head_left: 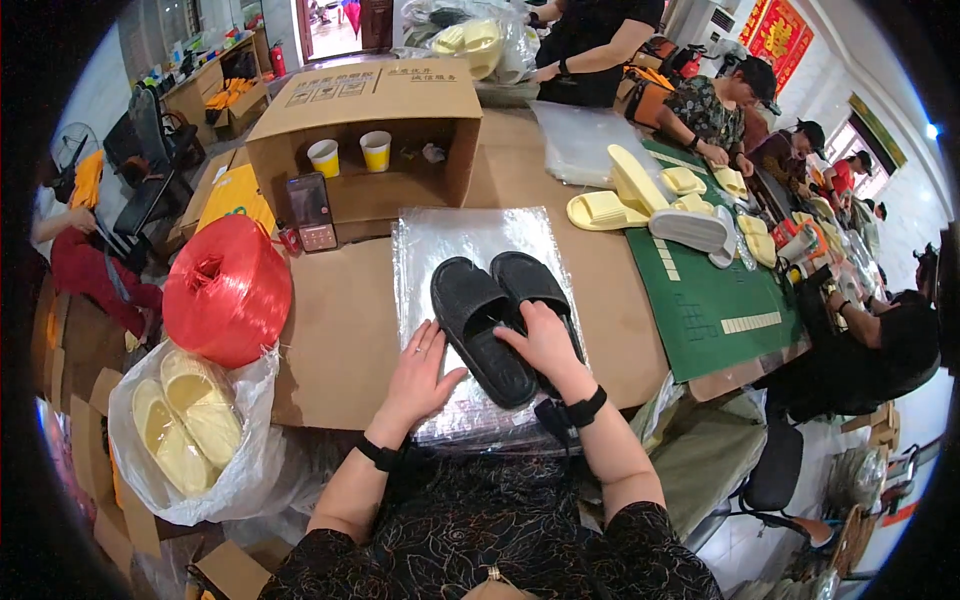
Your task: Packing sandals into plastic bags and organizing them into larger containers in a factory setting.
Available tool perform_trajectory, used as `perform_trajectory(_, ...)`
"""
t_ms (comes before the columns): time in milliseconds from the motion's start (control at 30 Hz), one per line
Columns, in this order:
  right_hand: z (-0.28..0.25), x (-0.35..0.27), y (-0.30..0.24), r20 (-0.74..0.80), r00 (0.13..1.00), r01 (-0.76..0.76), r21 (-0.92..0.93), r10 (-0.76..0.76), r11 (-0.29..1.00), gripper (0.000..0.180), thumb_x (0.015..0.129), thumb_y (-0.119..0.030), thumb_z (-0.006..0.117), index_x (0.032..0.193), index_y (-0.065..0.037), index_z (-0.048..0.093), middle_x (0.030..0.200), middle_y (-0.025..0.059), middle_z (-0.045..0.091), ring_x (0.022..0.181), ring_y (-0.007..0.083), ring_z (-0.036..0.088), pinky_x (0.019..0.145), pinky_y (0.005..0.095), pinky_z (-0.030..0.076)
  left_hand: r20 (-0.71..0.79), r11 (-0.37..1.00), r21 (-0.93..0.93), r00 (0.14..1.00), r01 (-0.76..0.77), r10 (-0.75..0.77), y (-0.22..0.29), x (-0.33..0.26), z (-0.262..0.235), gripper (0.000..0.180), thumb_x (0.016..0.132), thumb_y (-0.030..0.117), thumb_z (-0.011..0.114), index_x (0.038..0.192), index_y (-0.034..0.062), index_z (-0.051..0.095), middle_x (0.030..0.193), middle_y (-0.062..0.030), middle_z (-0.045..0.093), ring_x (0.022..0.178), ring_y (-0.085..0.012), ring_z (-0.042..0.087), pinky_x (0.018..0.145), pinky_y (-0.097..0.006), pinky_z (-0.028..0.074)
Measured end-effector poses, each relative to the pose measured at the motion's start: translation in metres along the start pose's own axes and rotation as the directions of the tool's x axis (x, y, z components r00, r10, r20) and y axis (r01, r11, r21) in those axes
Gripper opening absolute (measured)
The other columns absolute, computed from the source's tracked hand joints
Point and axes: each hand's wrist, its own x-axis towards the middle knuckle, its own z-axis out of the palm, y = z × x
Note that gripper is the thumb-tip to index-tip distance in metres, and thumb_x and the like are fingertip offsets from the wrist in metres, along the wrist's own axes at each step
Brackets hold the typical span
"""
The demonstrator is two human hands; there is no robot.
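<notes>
I have a pair of black slippers (474, 302) in the middle of my view, side by side with toes pointing to the far side, lying on a stack of clear plastic bags (425, 250) on the brown table (335, 345). My right hand (552, 345) lies over the pair, its thumb on the left slipper and its fingers over the right one; I can't tell whether it is squeezing them. My left hand (415, 372) is laid flat on the bags, thumb spread from the fingers, just left of the slippers.

Beyond the stack, to the left, a phone (313, 215) leans against an open cardboard box (375, 95) with two paper cups (376, 152) inside. At the table's left side I see a big roll of red twine (225, 295), and near it a white plastic bag (262, 390) holding pale yellow slippers (190, 420). To the right lies a green mat (690, 320), with more yellow slippers (603, 210) at its far left corner. Clear plastic sheets (585, 140) lie beyond those, and co-workers (705, 110) are at the far right.
</notes>
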Motion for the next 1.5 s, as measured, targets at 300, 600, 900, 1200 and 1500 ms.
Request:
perform_trajectory(300, 0.026, 0.009, 0.016, 0.068, 0.994, -0.074, -0.15, 0.085, 0.986, 0.04, 0.085, -0.037, 0.064, 0.079, 0.003, 0.061, 0.08, 0.0227, 0.06, 0.075, 0.0389, 0.062, 0.069, 0.0465, 0.052, -0.002, 1.0, 0.018, 1.0, -0.015, 0.015, 0.0, 0.002, 0.002, 0.068, 0.083, 0.039, 0.062, 0.128, -0.0101, 0.047, 0.139, -0.0296, 0.041, 0.134, -0.0422, 0.032, 0.11, -0.045, 0.03)
perform_trajectory(600, 0.003, -0.013, 0.027, -0.001, 0.985, -0.172, -0.167, 0.174, 0.971, 0.039, 0.085, -0.034, 0.064, 0.071, 0.002, 0.06, 0.077, 0.023, 0.06, 0.073, 0.039, 0.062, 0.066, 0.0472, 0.051, 0.014, 1.0, 0.004, 1.0, -0.015, 0.015, 0.002, 0.001, 0.0, 0.064, 0.085, 0.038, 0.061, 0.125, -0.011, 0.048, 0.14, -0.0305, 0.039, 0.134, -0.0422, 0.032, 0.109, -0.045, 0.03)
perform_trajectory(900, -0.051, -0.083, 0.042, -0.074, 0.909, -0.417, -0.17, 0.41, 0.893, 0.043, 0.083, -0.032, 0.066, 0.064, 0.004, 0.054, 0.071, 0.0254, 0.055, 0.07, 0.0428, 0.058, 0.064, 0.0495, 0.046, 0.065, 0.998, -0.028, 0.996, -0.052, 0.054, 0.008, 0.0, -0.012, 0.069, 0.08, 0.044, 0.065, 0.133, 0.0043, 0.049, 0.144, -0.0315, 0.033, 0.137, -0.0442, 0.026, 0.11, -0.05, 0.028)
perform_trajectory(1200, -0.107, -0.154, 0.064, -0.265, 0.671, -0.632, 0.285, 0.693, 0.721, 0.042, 0.09, -0.027, 0.065, 0.069, 0.004, 0.047, 0.059, 0.0048, 0.041, 0.058, 0.0131, 0.036, 0.051, 0.0338, 0.031, 0.218, 0.988, 0.072, 0.969, -0.134, 0.115, 0.023, 0.001, -0.02, 0.072, 0.076, 0.048, 0.071, 0.132, 0.0076, 0.052, 0.147, -0.025, 0.031, 0.14, -0.0418, 0.022, 0.11, -0.048, 0.03)
perform_trajectory(1500, -0.088, -0.187, 0.07, -0.385, 0.635, -0.429, 0.545, 0.669, 0.721, 0.036, 0.092, -0.016, 0.06, 0.066, -0.002, 0.039, 0.059, -0.0009, 0.038, 0.057, 0.0092, 0.034, 0.049, 0.0315, 0.028, 0.239, 0.95, 0.011, 0.923, -0.314, 0.302, 0.025, -0.003, 0.013, 0.059, 0.086, 0.046, 0.061, 0.134, 0.0127, 0.052, 0.148, -0.0175, 0.036, 0.136, -0.0401, 0.03, 0.112, -0.047, 0.028)
